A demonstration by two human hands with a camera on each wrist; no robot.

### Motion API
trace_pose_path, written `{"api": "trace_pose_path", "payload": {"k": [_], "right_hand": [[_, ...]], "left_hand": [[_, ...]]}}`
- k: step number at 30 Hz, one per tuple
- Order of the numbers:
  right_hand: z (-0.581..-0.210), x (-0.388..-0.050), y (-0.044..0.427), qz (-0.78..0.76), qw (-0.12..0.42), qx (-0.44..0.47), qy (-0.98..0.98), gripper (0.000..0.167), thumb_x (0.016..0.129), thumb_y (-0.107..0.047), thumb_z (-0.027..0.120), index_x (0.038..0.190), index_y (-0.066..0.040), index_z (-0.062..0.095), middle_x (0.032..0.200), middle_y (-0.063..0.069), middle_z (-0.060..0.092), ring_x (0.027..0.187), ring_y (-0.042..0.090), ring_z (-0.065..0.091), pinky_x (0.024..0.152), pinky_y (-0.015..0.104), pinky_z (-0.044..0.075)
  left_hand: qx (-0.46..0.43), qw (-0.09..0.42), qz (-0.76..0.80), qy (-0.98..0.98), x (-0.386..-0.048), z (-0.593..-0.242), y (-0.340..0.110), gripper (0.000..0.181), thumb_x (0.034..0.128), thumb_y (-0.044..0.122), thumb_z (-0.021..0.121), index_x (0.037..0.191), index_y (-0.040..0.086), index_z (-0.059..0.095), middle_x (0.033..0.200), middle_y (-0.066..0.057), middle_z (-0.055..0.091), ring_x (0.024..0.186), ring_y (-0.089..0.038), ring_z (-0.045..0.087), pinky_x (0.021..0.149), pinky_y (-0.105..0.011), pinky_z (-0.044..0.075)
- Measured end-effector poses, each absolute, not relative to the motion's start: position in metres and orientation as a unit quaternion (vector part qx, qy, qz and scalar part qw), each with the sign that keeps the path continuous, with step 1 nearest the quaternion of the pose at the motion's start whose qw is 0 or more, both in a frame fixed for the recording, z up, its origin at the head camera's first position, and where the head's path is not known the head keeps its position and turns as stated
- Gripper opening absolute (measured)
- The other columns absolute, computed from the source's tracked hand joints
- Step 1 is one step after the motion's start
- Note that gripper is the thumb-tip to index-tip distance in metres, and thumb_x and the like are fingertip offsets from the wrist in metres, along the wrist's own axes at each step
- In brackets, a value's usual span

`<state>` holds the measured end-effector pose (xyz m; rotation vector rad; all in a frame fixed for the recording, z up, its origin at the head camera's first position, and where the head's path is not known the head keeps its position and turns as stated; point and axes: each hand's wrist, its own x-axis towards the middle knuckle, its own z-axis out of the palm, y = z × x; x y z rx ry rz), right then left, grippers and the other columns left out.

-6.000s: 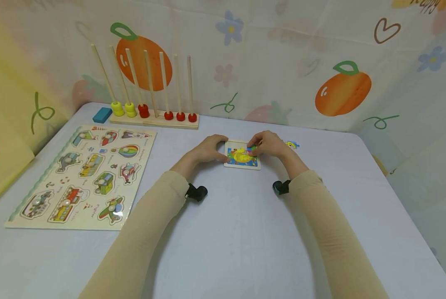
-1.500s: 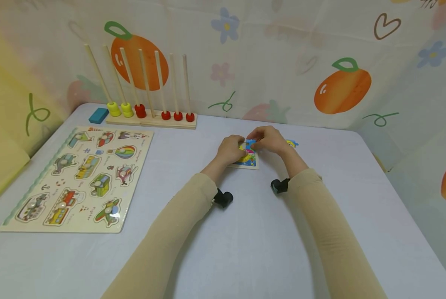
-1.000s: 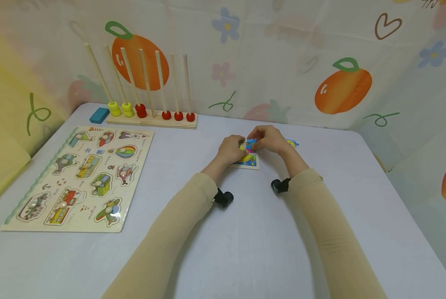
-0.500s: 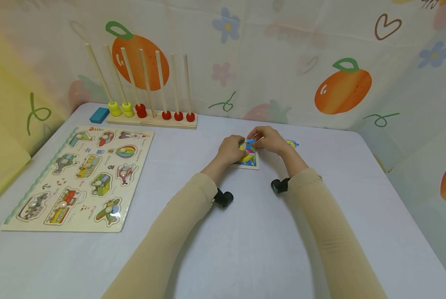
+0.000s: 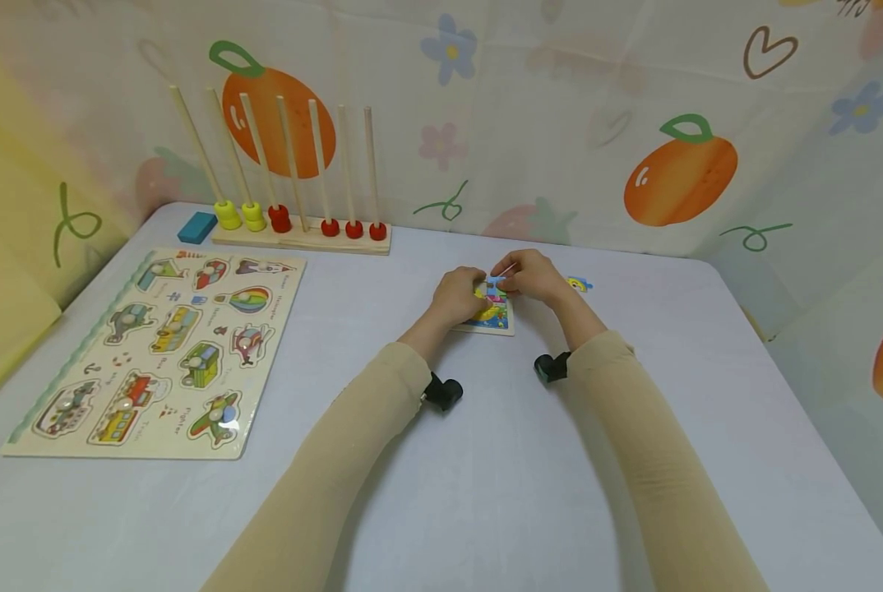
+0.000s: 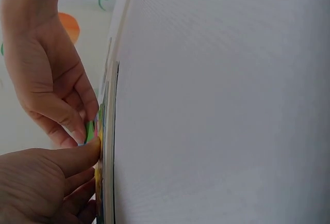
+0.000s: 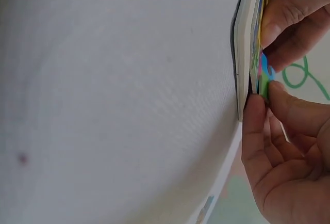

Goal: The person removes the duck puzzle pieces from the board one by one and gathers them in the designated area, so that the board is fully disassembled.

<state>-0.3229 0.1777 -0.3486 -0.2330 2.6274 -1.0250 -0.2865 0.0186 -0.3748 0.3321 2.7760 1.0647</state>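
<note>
A small framed jigsaw puzzle (image 5: pixel 496 319) with a yellow and blue picture lies on the table, its left part hidden under my left hand (image 5: pixel 456 294). In the left wrist view, the left thumb (image 6: pixel 82 157) presses on the puzzle's face, the other fingers bent beside it. At the upper right corner my right hand (image 5: pixel 533 275) pinches a green and blue puzzle piece (image 7: pixel 264 82) between thumb and fingertips. That piece stands tilted up from the puzzle's face. Another puzzle piece (image 5: pixel 579 284), yellow and blue, lies just right of the right hand, partly hidden by it.
A large vehicle peg puzzle board (image 5: pixel 153 353) lies on the left of the white table (image 5: pixel 501 493). Behind it are a wooden bead counting rack (image 5: pixel 301 238) with upright rods and a blue block (image 5: pixel 197 228). A patterned cloth (image 5: pixel 545 107) hangs at the back.
Over six seconds my left hand has moved right, from the puzzle's left edge onto its face. Lately the right hand stays at the upper right corner, its fingers shifting slightly with the piece.
</note>
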Motion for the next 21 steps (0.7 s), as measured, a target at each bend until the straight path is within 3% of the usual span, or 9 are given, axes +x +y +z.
{"api": "trace_pose_path", "payload": {"k": [11,21], "right_hand": [[-0.3461,-0.3184,0.1822,-0.406,0.153,-0.088,0.897,0.022,0.089,-0.005,0.065,0.11,0.002,0.067,0.091,0.006,0.06,0.074,0.012,0.063,0.073,0.022,0.06],[-0.3478,-0.3208,0.1846,-0.408,0.152,-0.066,0.898,0.028,0.09,-0.006,0.067,0.116,0.002,0.068,0.103,0.011,0.067,0.083,0.015,0.066,0.083,0.03,0.062]], "left_hand": [[0.109,0.078,0.355,0.925,-0.2868,-0.3756,0.019,0.053,0.0914,0.018,0.065,0.141,0.003,0.052,0.148,-0.015,0.052,0.141,-0.034,0.045,0.122,-0.044,0.033],[0.107,0.077,0.356,0.925,-0.2866,-0.3761,0.0191,0.054,0.0916,0.019,0.066,0.141,0.004,0.052,0.149,-0.014,0.051,0.141,-0.034,0.044,0.122,-0.044,0.032]]}}
